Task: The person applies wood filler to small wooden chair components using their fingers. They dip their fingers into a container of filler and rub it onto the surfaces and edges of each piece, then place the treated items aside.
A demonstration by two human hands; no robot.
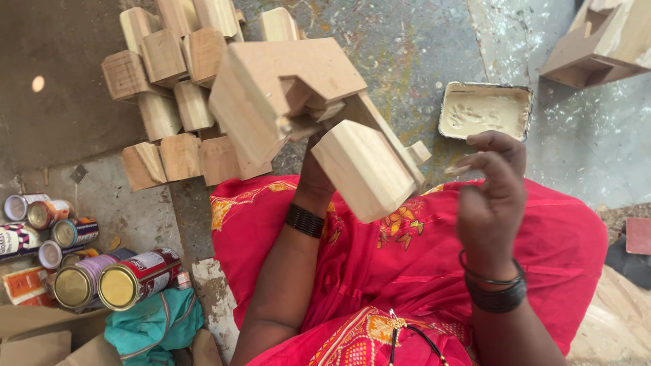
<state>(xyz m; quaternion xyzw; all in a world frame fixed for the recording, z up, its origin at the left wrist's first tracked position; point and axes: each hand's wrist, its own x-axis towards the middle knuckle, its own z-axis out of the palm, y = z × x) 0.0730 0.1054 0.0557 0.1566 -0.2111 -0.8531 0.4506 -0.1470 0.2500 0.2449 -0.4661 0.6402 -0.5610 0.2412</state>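
Note:
My left hand (pixel 316 175) grips a pale wooden piece (pixel 298 102) from below, holding it up over my lap; the piece has a broad angled block with smaller blocks joined to it. My right hand (pixel 494 186) hovers just right of the piece, fingers curled, with pale putty on the fingertips, and holds nothing I can make out. A rectangular tray of cream putty (pixel 485 110) lies on the floor beyond my right hand. I wear red cloth with an orange pattern and dark bangles on both wrists.
A pile of similar wooden blocks (pixel 169 88) lies on the floor at the upper left. Several tin cans (pixel 119 285) lie at the lower left beside a teal cloth (pixel 156 325). Another wooden piece (pixel 603 41) sits at the top right.

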